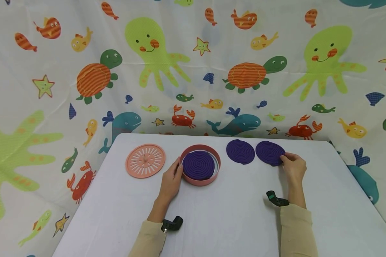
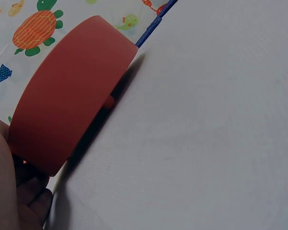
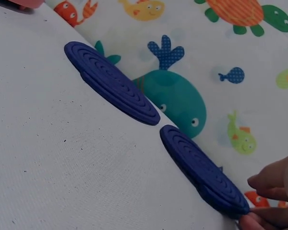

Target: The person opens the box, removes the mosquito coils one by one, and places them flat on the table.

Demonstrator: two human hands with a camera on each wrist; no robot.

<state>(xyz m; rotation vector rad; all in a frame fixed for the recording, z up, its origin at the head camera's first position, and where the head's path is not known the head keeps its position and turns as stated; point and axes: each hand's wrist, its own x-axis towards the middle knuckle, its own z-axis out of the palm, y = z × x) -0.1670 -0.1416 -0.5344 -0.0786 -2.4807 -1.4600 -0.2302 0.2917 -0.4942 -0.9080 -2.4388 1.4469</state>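
A round pink mosquito coil holder, lidless, has a dark purple mosquito coil lying inside it. My left hand grips the holder by its left side, with fingers reaching beneath its edge in the left wrist view. To the right of the holder, two more purple coils lie on the table: a left coil and a right coil. The right coil's outer edge is pinched by my right hand. The left coil stands apart from both hands.
A pink slotted lid lies left of the holder on the white table. Behind the table's far edge hangs a cloth printed with sea animals. Each wrist carries a small black camera.
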